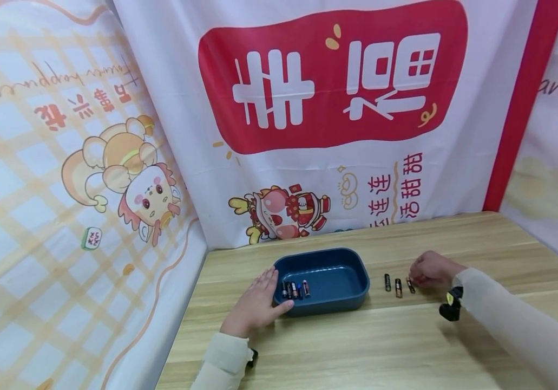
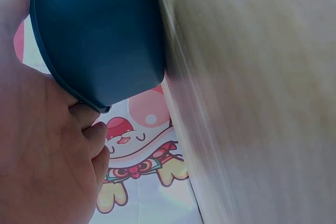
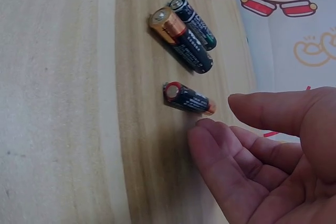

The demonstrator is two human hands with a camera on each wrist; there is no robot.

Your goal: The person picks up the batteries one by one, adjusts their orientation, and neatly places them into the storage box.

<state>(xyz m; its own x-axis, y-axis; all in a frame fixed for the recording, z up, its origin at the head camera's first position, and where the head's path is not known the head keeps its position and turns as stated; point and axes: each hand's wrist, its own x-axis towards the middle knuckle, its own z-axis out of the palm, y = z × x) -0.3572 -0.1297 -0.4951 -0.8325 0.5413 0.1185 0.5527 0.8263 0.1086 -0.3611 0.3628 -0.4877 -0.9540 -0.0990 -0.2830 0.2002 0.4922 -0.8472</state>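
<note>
My left hand (image 1: 255, 304) grips the left end of a dark blue rectangular container (image 1: 332, 308), thumb on the near side and fingers at the far corner. Inside it, several batteries (image 1: 294, 290) lie side by side at the left end. To the right of the container, three loose batteries lie on the table. My right hand (image 1: 432, 269) is beside the rightmost one, a small black battery with a copper end (image 3: 189, 98). Its thumb and fingers stand apart with nothing between them in the right wrist view. A thicker copper-topped battery (image 3: 181, 41) and a slim dark battery (image 3: 195, 24) lie close together.
The wood-grain table (image 1: 317, 346) meets a printed cloth wall (image 1: 171, 135) behind the container. Another printed cloth wall (image 1: 30, 216) rises along the left, and a third (image 1: 551, 162) on the right. Each wrist wears a dark strap-on device (image 1: 451, 304).
</note>
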